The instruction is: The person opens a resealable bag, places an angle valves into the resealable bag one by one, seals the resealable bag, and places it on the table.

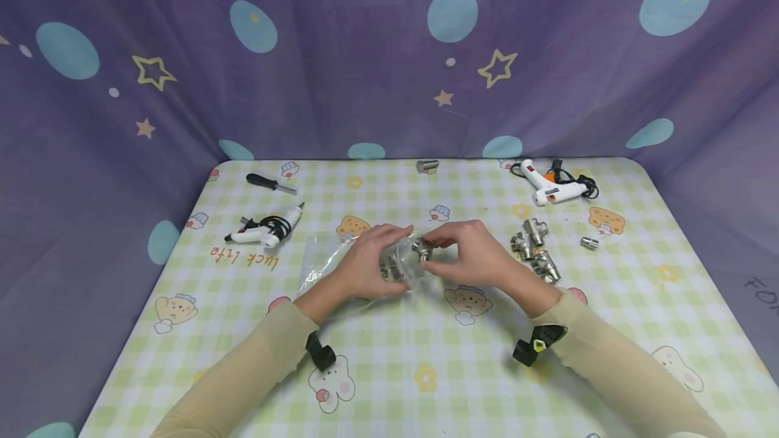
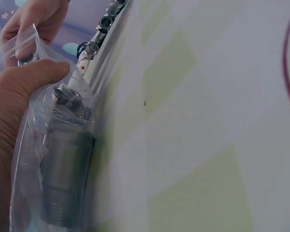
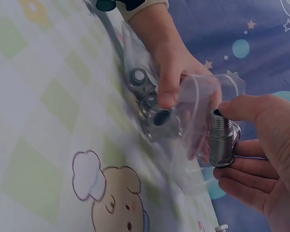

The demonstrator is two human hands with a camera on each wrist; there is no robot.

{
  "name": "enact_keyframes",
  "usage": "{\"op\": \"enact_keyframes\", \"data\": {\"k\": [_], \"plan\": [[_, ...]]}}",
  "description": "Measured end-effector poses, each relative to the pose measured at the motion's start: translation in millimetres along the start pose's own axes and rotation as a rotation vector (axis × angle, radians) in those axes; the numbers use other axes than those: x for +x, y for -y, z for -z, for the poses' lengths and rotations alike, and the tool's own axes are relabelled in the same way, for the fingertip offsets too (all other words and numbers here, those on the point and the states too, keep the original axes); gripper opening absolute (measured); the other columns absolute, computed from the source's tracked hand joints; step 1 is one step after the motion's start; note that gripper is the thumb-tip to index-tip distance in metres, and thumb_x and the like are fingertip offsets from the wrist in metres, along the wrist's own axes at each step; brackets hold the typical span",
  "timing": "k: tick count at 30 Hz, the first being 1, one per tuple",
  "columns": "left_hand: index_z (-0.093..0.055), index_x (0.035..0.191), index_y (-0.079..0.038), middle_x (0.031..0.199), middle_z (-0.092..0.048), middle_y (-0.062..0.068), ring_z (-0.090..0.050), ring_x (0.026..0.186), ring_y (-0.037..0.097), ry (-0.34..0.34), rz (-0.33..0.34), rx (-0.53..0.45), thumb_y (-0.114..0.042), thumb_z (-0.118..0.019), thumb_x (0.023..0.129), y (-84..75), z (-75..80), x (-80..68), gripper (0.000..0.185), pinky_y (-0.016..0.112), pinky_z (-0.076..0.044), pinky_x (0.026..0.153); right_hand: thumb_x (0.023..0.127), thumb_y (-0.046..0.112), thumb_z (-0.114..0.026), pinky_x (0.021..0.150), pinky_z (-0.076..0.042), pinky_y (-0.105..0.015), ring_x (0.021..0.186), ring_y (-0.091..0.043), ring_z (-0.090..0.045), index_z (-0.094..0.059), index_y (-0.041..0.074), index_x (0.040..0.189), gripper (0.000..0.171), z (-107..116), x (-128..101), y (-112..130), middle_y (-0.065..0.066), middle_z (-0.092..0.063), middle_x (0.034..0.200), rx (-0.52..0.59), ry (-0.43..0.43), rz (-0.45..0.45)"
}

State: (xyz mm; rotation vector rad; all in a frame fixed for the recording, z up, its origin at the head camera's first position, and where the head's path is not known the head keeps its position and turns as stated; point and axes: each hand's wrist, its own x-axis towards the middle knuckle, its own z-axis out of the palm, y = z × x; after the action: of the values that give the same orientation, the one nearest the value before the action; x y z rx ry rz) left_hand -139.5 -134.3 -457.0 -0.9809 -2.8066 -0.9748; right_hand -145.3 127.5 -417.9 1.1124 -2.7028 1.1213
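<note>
While our right hand [image 1: 468,249] pinches a metal fitting [image 3: 223,137] upright at the mouth of the clear bag [image 1: 359,255], our left hand [image 1: 368,262] grips that bag, already holding fittings, just left of it on the desk [image 1: 389,370]; more loose fittings [image 1: 535,249] lie to the right.

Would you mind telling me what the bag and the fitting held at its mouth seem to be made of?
Bag: thin clear plastic film, apparently; fingers and fittings show through it, and it crinkles.
Fitting: probably metal with a bright silvery finish; it shines and has cut threads at one end.
</note>
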Motion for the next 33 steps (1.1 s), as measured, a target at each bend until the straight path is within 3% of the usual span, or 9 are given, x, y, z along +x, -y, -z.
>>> {"op": "enact_keyframes", "data": {"k": [9, 25, 33], "plan": [[-0.055, 0.156, -0.012, 0.146, -0.064, 0.007, -0.058, 0.137, 0.031, -0.004, -0.002, 0.003, -0.040, -0.095, 0.069, 0.3, 2.0, -1.5, 0.100, 0.059, -0.048, 0.116, 0.087, 0.033, -0.089, 0.087, -0.066, -0.032, 0.096, -0.021, -0.080, -0.080, 0.009, 0.121, 0.043, -18, 7, 4, -0.005, -0.083, 0.110, 0.005, 0.040, -0.076], [-0.055, 0.155, -0.010, 0.145, -0.064, 0.007, -0.058, 0.135, 0.029, 0.003, -0.009, 0.002, -0.038, -0.097, 0.069, -2.0, 0.6, -0.9, 0.100, 0.058, -0.050, 0.114, 0.088, 0.033, -0.088, 0.087, -0.066, -0.030, 0.096, -0.017, -0.080, -0.081, 0.009, 0.118, 0.040, -36, 6, 3, -0.005, -0.083, 0.111, -0.017, 0.023, -0.114], [-0.055, 0.156, -0.011, 0.146, -0.064, 0.007, -0.057, 0.136, 0.030, 0.012, -0.005, 0.015, -0.038, -0.095, 0.070, -4.3, 0.8, -0.8, 0.098, 0.073, -0.034, 0.122, 0.090, 0.034, -0.087, 0.084, -0.066, -0.031, 0.092, -0.017, -0.080, -0.081, 0.010, 0.116, 0.036, -41, 6, 5, -0.004, -0.083, 0.107, -0.033, -0.028, -0.106]]}}
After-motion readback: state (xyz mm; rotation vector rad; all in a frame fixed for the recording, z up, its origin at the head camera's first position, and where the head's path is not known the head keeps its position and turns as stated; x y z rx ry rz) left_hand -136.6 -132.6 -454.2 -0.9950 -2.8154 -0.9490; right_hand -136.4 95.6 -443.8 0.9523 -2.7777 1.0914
